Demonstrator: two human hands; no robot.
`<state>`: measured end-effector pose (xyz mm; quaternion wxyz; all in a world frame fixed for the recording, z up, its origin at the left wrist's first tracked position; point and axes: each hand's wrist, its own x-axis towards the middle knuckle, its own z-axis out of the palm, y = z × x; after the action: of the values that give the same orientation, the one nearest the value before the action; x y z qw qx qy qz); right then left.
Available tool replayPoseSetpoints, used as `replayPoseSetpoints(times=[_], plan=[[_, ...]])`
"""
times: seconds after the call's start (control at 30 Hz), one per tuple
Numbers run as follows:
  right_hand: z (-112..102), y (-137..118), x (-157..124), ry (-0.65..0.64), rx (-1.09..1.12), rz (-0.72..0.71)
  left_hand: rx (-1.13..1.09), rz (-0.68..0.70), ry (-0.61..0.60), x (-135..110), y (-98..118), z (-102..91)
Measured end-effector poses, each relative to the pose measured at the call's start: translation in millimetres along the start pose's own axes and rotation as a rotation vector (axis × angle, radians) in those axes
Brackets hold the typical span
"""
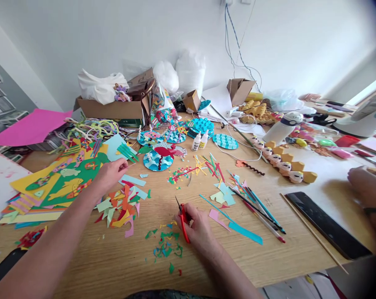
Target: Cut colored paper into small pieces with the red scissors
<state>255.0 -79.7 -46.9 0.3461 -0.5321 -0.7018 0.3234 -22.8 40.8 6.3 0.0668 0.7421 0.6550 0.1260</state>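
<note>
My right hand (197,227) is wrapped around red-handled scissors (183,220), whose dark blades point up and away over the wooden table. Just left of them lie small green and blue paper scraps (169,243). My left hand (114,171) is reached forward with its fingers pinched together; whatever they may hold is too small to make out. Right by those fingers, green paper strips (127,152) rest on a light blue sheet (113,143). Below the hand, orange, green and pink offcuts (121,203) are heaped. Beyond sits a blue wavy-patterned disc (158,161) bearing a red paper fish (165,151).
At the right a co-worker's hand (367,185) is near a black phone (325,222) and a wooden stick (314,232). Paintbrushes and pens (259,207) lie right of my scissors. White glue bottles (196,142) stand mid-table. Egg-carton figures (283,166) form a row.
</note>
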Motion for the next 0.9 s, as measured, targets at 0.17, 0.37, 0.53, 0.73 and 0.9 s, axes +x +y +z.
replayPoseSetpoints(times=[0.17,0.37,0.53,0.73,0.9], plan=[[-6.0,-13.4,2.7,-0.056,0.230,0.133,-0.284,0.099,0.077,-35.3,30.2,-30.2],[-28.7,-58.6,24.5,-0.083,0.641,0.253,-0.449,0.203,-0.069,-73.8,88.9,-34.7],[-25.0,-64.3,40.2,-0.022,0.755,0.220,-0.471,0.263,-0.148,-80.2,110.9,-20.2],[-22.2,-49.5,39.2,0.063,0.793,0.207,-0.719,0.188,-0.239,-76.1,111.5,6.6],[-33.1,-39.9,25.8,0.112,0.639,0.224,-0.821,0.061,-0.360,-74.8,124.8,16.1]])
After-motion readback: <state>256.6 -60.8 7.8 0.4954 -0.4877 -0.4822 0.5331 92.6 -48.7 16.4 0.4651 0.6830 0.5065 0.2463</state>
